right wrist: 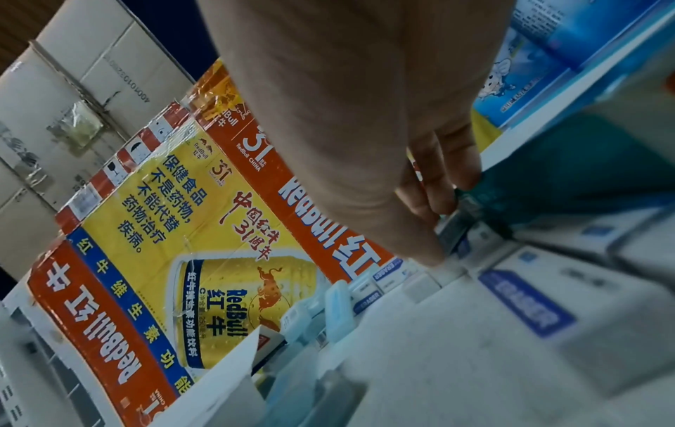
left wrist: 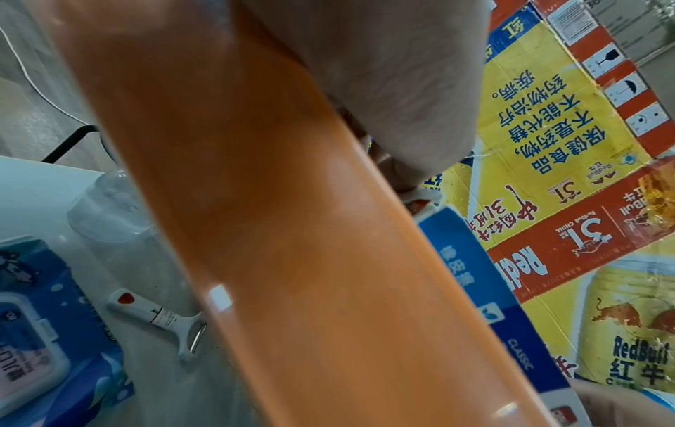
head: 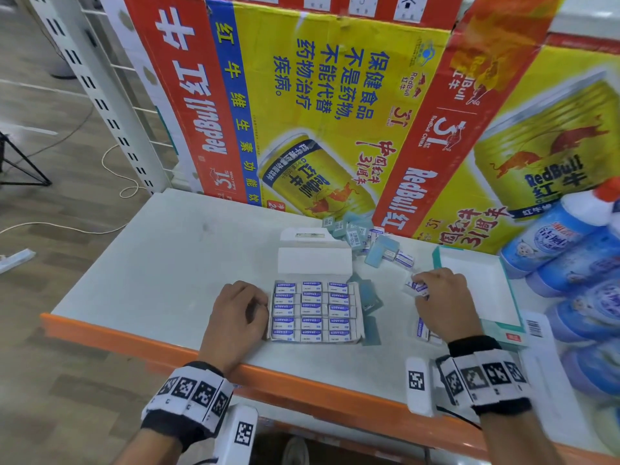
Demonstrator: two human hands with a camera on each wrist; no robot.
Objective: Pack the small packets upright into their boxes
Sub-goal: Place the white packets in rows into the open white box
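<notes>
Looking down from my head, I saw my left hand (head: 236, 317) resting on the table (head: 161, 263) with its fingers curled loosely against the left wall of the open box (head: 315, 312), gripping nothing I could make out. That box was filled with small eraser packets (head: 312, 298) standing in three rows, its white lid (head: 315, 261) folded back. My right hand (head: 443, 303) lay well right of the box, its fingertips pinching one loose packet (head: 416, 286). More packets lay under that wrist, a scattered pile (head: 365, 238) sat by the Red Bull carton (head: 302, 105), and a second, teal-edged box (head: 476, 290) stood just beyond my right hand.

From my left wrist, the orange shelf edge (left wrist: 292, 231) filled the picture; only the heel of my left hand (left wrist: 394, 72) showed, and a blue box side (left wrist: 475, 289) lay past it.

From my right wrist, my right hand (right wrist: 365, 130) had fingers bent down onto a blurred packet (right wrist: 454, 228), beside the teal box (right wrist: 584, 173), with other packets (right wrist: 529, 303) near.
</notes>
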